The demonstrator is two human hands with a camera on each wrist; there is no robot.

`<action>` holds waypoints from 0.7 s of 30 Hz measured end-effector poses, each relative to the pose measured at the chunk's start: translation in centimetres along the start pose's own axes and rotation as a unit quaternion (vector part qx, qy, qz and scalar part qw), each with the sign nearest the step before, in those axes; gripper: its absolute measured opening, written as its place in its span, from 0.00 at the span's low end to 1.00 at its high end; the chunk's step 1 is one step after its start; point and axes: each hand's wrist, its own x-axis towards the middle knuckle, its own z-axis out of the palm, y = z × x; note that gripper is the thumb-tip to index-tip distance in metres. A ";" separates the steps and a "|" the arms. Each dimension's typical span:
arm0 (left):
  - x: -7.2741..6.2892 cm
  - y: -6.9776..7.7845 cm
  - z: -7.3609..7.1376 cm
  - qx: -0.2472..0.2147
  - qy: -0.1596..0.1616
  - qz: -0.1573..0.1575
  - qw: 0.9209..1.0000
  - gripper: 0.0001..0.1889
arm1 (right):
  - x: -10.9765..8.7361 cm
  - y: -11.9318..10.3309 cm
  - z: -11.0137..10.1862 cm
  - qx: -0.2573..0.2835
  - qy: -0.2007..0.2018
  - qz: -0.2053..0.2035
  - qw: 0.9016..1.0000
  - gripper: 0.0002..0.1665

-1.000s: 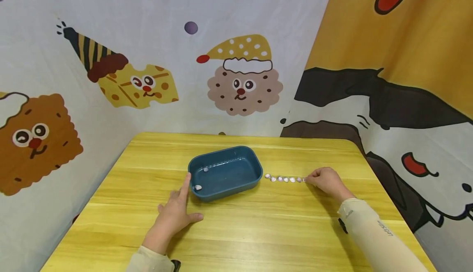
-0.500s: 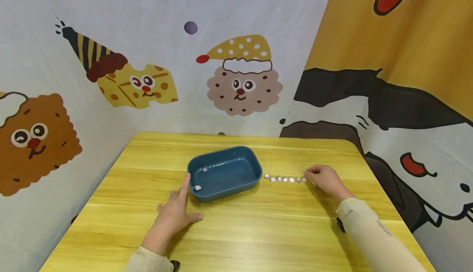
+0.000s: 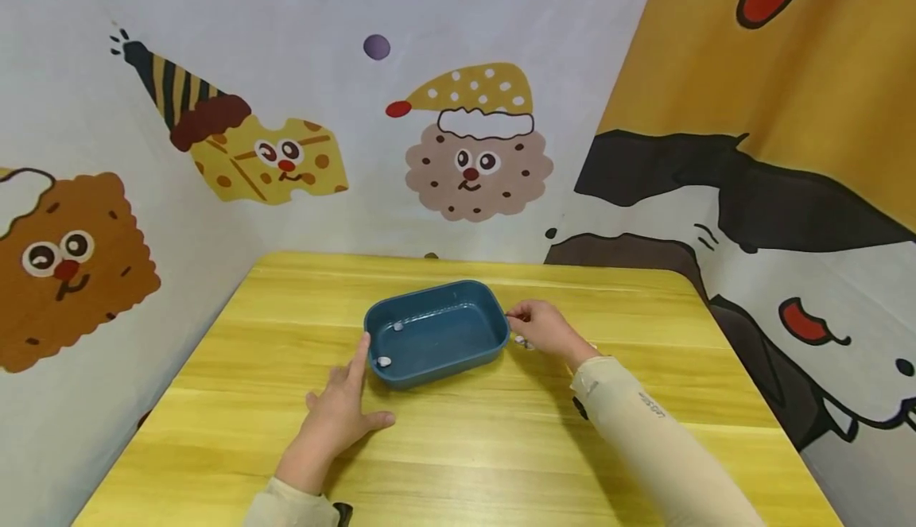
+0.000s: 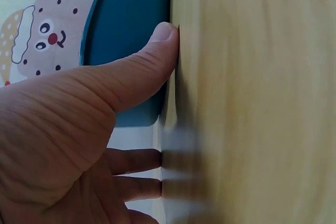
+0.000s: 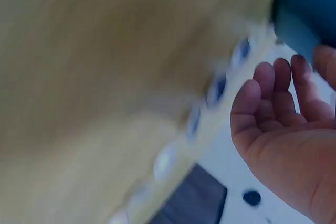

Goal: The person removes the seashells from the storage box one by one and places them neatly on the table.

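Observation:
A dark teal rectangular box (image 3: 436,336) sits on the table, with two small pale shell-like pieces inside: a whitish one (image 3: 384,362) near the front left corner and a greyish one (image 3: 398,327) farther back. My left hand (image 3: 336,416) lies beside the box's left end, its straight index finger against the wall and its thumb spread. At the right end, my right hand (image 3: 547,328) hovers by the rim with loosely bent fingers; nothing shows between them. Under it runs a row of similar shell-like pieces (image 3: 525,342), mostly hidden by the hand; the right wrist view shows several, blurred.
The table (image 3: 458,447) has a light yellow wood-grain top. Behind it and along both sides hangs a cartoon-printed cloth (image 3: 308,233), close to the table's far edge.
My right hand has moved left from the far end of the row of pieces to the box's right rim. My left hand and the box have stayed in place.

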 end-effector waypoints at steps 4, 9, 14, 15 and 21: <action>0.0 0.1 -0.1 -0.011 0.007 0.010 1.000 0.76 | 0.9 -0.2 1.7 -0.009 -0.017 0.005 1.000 0.13; 0.2 0.5 -0.6 -0.010 0.016 0.016 1.000 0.76 | 1.0 -0.1 2.2 -0.021 -0.004 0.006 1.000 0.12; 0.1 0.9 -1.0 -0.009 0.011 0.011 1.000 0.77 | 0.5 0.0 1.9 -0.062 -0.027 -0.023 0.997 0.11; 0.1 0.8 -1.0 -0.012 0.011 0.010 1.000 0.77 | 0.3 0.0 1.7 -0.071 -0.038 -0.030 0.996 0.10; -0.1 0.1 -0.6 -0.022 0.012 -0.002 1.000 0.78 | -0.5 -0.8 0.1 -0.107 -0.110 -0.047 0.987 0.06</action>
